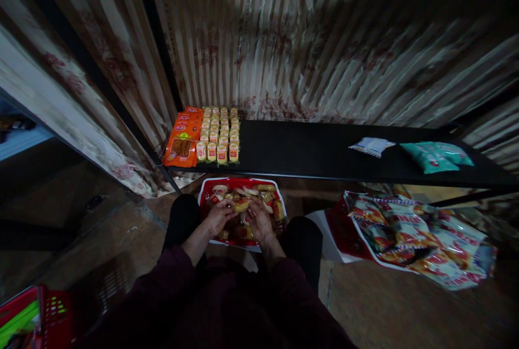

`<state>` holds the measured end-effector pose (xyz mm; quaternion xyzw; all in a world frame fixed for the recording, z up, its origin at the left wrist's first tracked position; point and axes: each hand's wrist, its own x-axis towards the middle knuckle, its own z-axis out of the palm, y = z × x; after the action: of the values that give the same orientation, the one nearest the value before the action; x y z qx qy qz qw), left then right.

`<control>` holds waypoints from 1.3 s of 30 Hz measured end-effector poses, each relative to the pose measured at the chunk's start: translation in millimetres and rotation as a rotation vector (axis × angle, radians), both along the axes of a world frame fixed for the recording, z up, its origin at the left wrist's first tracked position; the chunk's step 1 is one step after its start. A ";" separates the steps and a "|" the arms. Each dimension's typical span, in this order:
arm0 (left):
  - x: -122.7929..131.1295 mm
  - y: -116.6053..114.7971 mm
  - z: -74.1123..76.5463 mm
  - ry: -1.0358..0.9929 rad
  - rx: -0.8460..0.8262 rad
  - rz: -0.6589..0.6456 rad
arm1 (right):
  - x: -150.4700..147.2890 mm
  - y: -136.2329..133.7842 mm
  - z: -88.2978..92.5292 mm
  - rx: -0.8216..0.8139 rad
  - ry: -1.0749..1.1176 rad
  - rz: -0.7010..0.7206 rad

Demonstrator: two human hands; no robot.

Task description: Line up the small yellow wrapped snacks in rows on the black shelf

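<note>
head view: step in hand looks like handling wrapped snack (242,205) inside red basket (233,180). left hand (220,216) has grip pinched on snack; right hand (259,220) at snack's other end, cannot tell if gripping. next move calls for clearing basket rim and shelf (295,149) edge just beyond basket. knees (304,241) flank basket; roomy shelf stretch beyond basket, rightward.

The snack packets (242,205) look like shiny film, the basket (237,182) smooth plastic, the shelf (292,149) matt, the curtain (284,40) cloth.
</note>
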<state>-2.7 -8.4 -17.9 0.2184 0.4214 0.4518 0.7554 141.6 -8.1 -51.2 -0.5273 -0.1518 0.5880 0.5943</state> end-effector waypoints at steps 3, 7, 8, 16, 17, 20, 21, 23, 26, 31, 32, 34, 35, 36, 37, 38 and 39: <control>-0.7 -1.7 1.0 0.003 -0.015 -0.018 | 2.1 2.5 5.2 0.002 0.042 -0.010; -0.8 -3.9 2.9 -0.003 -0.042 -0.023 | 0.9 4.6 10.0 0.041 0.120 -0.002; -0.5 -4.2 2.7 -0.003 -0.051 -0.013 | 0.5 4.9 10.7 0.050 0.118 0.006; 7.2 -5.2 -1.1 0.071 -0.060 0.007 | -1.2 6.8 19.7 0.048 0.079 0.044; 8.1 -5.5 -0.1 0.076 -0.060 0.000 | -1.2 7.2 21.7 0.055 0.083 0.057; 10.1 -6.4 5.1 0.080 -0.055 -0.027 | -1.3 8.3 27.7 0.077 0.089 0.090; 10.8 -6.6 7.3 0.085 -0.047 -0.035 | -1.4 8.6 29.5 0.083 0.091 0.095; 12.3 -7.1 11.8 0.117 -0.017 -0.050 | -1.6 8.7 32.6 0.095 0.110 0.108; 15.1 -7.3 17.1 0.219 0.016 -0.064 | -2.3 8.5 36.7 0.108 0.157 0.130; 18.8 -6.3 18.2 0.280 0.066 -0.045 | -3.9 9.7 41.3 0.108 0.157 0.105; 19.3 -5.9 17.3 0.283 0.078 -0.034 | -4.5 10.2 41.7 0.111 0.151 0.101; 20.2 -4.9 14.8 0.291 0.094 -0.006 | -6.0 10.9 42.5 0.118 0.139 0.099; 20.6 -4.3 13.4 0.293 0.101 0.008 | -6.9 11.1 43.1 0.123 0.131 0.099; 21.0 -3.6 11.9 0.291 0.106 0.023 | -7.8 11.1 43.8 0.129 0.120 0.099; 21.5 -2.9 10.4 0.285 0.111 0.038 | -8.7 10.9 44.7 0.135 0.108 0.098; 21.9 -2.1 8.9 0.278 0.116 0.054 | -9.4 10.3 45.6 0.138 0.095 0.098; 22.3 -1.2 7.4 0.272 0.120 0.072 | -10.0 9.5 46.4 0.132 0.079 0.095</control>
<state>19.7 -9.7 -10.4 0.3068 0.4999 0.4693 0.6601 131.6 1.4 -4.8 -0.4556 -0.1916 0.6247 0.6046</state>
